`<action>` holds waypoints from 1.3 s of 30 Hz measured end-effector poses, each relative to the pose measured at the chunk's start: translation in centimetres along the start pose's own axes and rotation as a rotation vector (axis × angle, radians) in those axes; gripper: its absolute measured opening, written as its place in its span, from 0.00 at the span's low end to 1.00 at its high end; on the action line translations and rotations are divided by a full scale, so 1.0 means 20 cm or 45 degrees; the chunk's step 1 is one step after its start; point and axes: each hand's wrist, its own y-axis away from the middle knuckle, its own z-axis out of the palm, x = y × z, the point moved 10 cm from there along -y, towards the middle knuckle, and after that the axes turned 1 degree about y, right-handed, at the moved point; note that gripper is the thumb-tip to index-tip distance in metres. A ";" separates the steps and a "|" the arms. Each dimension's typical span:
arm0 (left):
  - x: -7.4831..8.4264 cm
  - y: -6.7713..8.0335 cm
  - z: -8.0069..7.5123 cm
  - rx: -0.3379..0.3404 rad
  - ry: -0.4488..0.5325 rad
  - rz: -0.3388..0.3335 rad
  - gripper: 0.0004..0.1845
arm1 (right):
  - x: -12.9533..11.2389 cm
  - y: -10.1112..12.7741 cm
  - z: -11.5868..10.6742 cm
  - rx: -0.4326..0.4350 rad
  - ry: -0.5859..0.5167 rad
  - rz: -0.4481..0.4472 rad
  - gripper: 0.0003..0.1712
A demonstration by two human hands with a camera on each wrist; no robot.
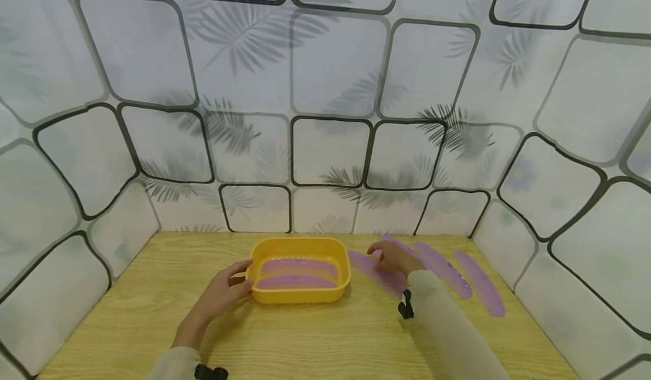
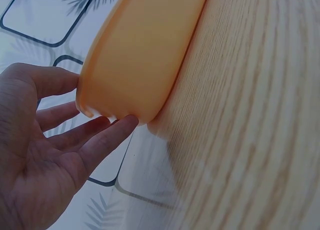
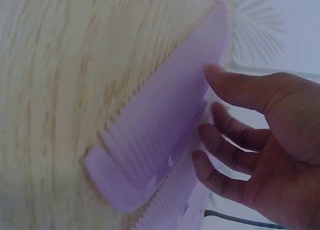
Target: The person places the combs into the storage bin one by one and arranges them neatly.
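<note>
yellow tub (image 1: 300,295), purple combs (image 1: 480,283), light wood-grain table (image 1: 325,335), white leaf-print walls w/ black squares (image 1: 325,97)

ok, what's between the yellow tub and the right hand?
Head view: one purple comb lies on the table between the yellow tub and the right hand, whose fingers touch it; otherwise bare wood.

glossy plastic tub (image 1: 300,295), ridged translucent combs (image 3: 165,125), wood-grain table (image 1: 315,340)

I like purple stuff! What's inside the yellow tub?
Two purple combs lie flat inside the yellow tub, side by side. The left hand touches its end. The tub's near wall hides a strip of its floor.
</note>
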 end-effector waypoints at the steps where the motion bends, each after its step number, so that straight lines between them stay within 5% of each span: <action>1: 0.00 0.00 0.00 -0.001 0.000 -0.001 0.33 | 0.00 0.00 0.01 -0.004 -0.001 -0.003 0.20; 15: -0.01 0.00 0.00 0.025 -0.043 -0.022 0.33 | 0.01 0.00 0.03 -0.063 -0.013 -0.022 0.24; 22: 0.00 0.00 0.00 0.026 -0.033 -0.027 0.33 | 0.03 0.03 -0.03 -0.026 -0.189 -0.039 0.21; 39: 0.00 0.00 0.00 0.029 -0.042 -0.023 0.33 | 0.02 0.04 -0.08 -0.052 -0.324 -0.137 0.22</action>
